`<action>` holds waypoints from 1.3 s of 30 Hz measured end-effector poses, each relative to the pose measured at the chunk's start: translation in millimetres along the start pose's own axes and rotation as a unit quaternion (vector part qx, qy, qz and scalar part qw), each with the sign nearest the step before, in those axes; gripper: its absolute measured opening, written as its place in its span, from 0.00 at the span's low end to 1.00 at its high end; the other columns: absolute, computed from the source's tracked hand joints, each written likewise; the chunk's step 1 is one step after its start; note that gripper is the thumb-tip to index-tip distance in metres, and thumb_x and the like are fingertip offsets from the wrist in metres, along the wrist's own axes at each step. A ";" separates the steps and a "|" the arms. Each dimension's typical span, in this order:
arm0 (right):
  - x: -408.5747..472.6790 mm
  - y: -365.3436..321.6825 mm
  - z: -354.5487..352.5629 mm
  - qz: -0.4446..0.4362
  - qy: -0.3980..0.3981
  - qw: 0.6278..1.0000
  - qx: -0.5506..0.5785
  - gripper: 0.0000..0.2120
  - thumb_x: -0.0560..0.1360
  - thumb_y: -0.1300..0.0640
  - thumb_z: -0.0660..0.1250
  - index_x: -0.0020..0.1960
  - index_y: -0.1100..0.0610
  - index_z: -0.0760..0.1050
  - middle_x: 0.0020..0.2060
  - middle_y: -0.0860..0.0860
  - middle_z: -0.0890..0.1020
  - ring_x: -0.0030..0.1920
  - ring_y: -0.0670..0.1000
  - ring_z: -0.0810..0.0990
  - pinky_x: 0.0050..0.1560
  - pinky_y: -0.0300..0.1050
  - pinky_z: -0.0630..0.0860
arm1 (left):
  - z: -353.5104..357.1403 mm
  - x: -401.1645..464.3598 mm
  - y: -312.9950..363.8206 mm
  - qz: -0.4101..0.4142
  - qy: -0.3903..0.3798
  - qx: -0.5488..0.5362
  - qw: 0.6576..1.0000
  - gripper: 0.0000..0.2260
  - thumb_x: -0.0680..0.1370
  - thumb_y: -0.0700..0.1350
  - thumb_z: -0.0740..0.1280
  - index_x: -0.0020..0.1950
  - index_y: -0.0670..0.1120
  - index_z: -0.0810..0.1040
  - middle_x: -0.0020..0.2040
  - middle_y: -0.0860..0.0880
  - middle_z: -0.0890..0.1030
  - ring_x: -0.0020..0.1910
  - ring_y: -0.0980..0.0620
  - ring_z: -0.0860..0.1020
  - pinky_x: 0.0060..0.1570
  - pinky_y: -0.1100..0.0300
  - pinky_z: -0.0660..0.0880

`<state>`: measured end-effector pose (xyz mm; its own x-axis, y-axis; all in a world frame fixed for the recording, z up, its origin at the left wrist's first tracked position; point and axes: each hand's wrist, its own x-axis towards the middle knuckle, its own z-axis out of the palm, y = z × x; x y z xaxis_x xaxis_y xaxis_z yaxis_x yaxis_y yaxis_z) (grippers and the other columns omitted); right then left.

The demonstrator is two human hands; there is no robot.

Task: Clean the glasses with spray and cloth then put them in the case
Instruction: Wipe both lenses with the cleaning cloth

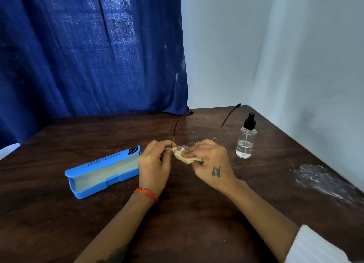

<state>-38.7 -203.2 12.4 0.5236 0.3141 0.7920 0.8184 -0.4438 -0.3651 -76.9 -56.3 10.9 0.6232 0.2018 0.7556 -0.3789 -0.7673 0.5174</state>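
Yellow cloth (187, 156) pinched in right hand (211, 162) against glasses (182, 147); left hand (154, 164) pinches the frame

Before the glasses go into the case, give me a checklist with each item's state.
1. Case open and lying flat: ok.
2. Case interior free of objects: ok.
3. Glasses temples folded for storage: not ok, both stick out open.
4. Left hand grips the frame at the hinge: ok.
5. Lenses wiped clean: cannot tell; the right hand presses the cloth over one lens.
6. Spray bottle upright, clear of the path: ok.
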 end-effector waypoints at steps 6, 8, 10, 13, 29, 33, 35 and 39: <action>8.1 -3.0 -3.2 0.076 0.107 0.991 -0.004 0.14 0.69 0.69 0.71 0.54 0.62 0.80 0.48 0.55 0.81 0.48 0.39 0.74 0.50 0.24 0.70 | 1.2 -0.9 1.4 0.018 0.005 0.000 1.000 0.07 0.71 0.31 0.69 0.47 0.39 0.81 0.39 0.45 0.80 0.38 0.57 0.74 0.41 0.75 0.70; 1.5 -9.2 4.6 0.047 0.028 0.997 -0.053 0.15 0.70 0.68 0.69 0.56 0.61 0.79 0.50 0.57 0.79 0.50 0.47 0.75 0.53 0.33 0.71 | 2.5 -1.4 1.8 0.018 0.004 -0.004 1.000 0.08 0.70 0.31 0.69 0.47 0.39 0.81 0.39 0.46 0.79 0.38 0.58 0.74 0.41 0.76 0.70; -4.4 -14.8 12.2 0.024 -0.051 0.993 -0.108 0.13 0.72 0.61 0.68 0.56 0.59 0.79 0.51 0.56 0.78 0.51 0.54 0.74 0.53 0.43 0.70 | 3.0 -1.7 1.5 0.006 0.008 -0.012 1.000 0.08 0.70 0.31 0.69 0.47 0.40 0.81 0.40 0.47 0.79 0.38 0.58 0.75 0.42 0.75 0.70; -4.9 -16.0 14.4 0.011 -0.085 0.989 -0.118 0.12 0.71 0.59 0.69 0.55 0.57 0.79 0.49 0.55 0.79 0.47 0.55 0.75 0.49 0.49 0.72 | 2.1 -1.7 0.5 -0.016 0.016 -0.022 0.999 0.08 0.71 0.32 0.69 0.47 0.41 0.81 0.40 0.49 0.79 0.39 0.58 0.76 0.42 0.73 0.72; 3.9 -4.9 -3.1 0.077 0.054 0.995 -0.018 0.12 0.68 0.65 0.71 0.51 0.61 0.81 0.47 0.55 0.81 0.46 0.52 0.79 0.47 0.44 0.77 | -1.0 -0.2 1.9 0.005 0.002 0.008 1.000 0.07 0.70 0.31 0.70 0.47 0.39 0.81 0.40 0.45 0.80 0.39 0.57 0.75 0.44 0.77 0.70; -5.1 -14.0 9.3 -0.008 -0.118 0.985 -0.129 0.16 0.71 0.59 0.69 0.58 0.61 0.76 0.57 0.56 0.76 0.54 0.55 0.73 0.54 0.45 0.71 | 0.7 -1.7 1.9 0.000 -0.004 0.002 1.000 0.08 0.70 0.31 0.69 0.47 0.40 0.81 0.40 0.46 0.80 0.38 0.57 0.75 0.43 0.76 0.70; -3.9 -15.4 10.3 -0.046 -0.129 0.972 -0.193 0.16 0.71 0.59 0.69 0.57 0.62 0.76 0.56 0.56 0.78 0.51 0.56 0.75 0.51 0.48 0.73 | 0.6 -1.8 1.0 -0.009 -0.002 0.003 1.000 0.08 0.70 0.31 0.69 0.47 0.41 0.81 0.40 0.46 0.80 0.38 0.56 0.76 0.42 0.76 0.70; -1.3 -18.5 8.7 -0.061 -0.107 0.951 -0.285 0.11 0.70 0.57 0.70 0.50 0.62 0.79 0.46 0.55 0.81 0.44 0.55 0.77 0.42 0.48 0.76 | 1.8 -1.4 2.1 -0.009 -0.003 0.012 1.000 0.08 0.70 0.31 0.70 0.47 0.41 0.81 0.40 0.47 0.80 0.38 0.60 0.74 0.43 0.78 0.69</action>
<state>-52.5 -188.1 13.9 0.5197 0.5281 0.6716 0.6461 -0.7573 0.0955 -77.2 -59.3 10.2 0.6344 0.2125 0.7432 -0.3506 -0.7778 0.5216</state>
